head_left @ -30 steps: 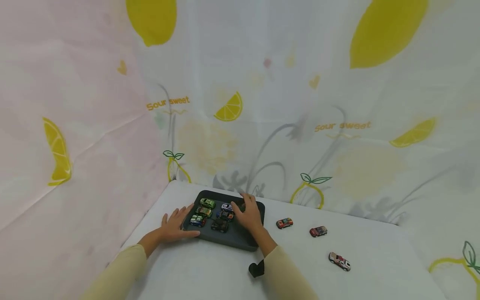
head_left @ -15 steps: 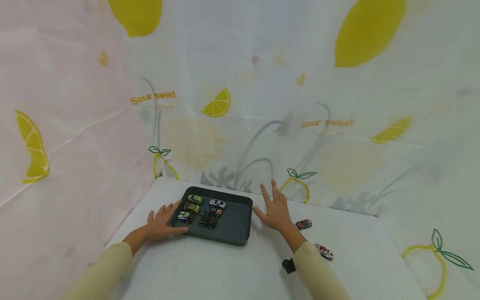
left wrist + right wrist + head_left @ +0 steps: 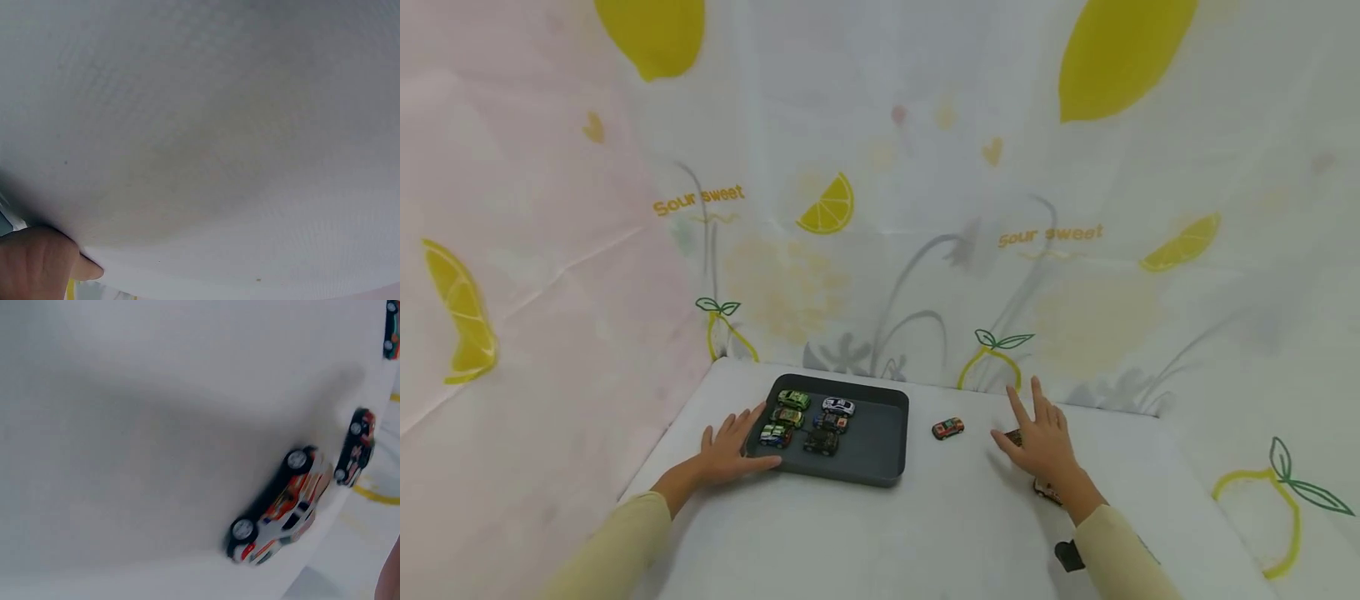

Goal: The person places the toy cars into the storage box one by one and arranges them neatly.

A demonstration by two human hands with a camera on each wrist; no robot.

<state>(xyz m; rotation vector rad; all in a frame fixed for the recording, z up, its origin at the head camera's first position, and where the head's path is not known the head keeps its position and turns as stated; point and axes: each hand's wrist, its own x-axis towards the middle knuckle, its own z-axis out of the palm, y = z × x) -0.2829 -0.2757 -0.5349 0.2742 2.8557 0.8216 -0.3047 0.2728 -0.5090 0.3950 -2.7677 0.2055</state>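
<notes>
A dark grey tray holds several toy cars in its left half, among them a green toy car, a white toy car and a black toy car. My left hand rests against the tray's left side, fingers spread, thumb along the front rim. Over the table to the right, my right hand is spread and holds nothing. It partly covers a dark red toy car and a white-and-red toy car; both show whole in the right wrist view, the white-and-red toy car nearer.
An orange-red toy car lies on the white table just right of the tray. Lemon-printed cloth walls rise behind the table and on its left. A black heart-shaped piece shows beside the right sleeve.
My right hand has lifted away from the tray's right part and moved right, over the loose cars. My left hand stays at the tray's left side. The head view has shifted slightly.
</notes>
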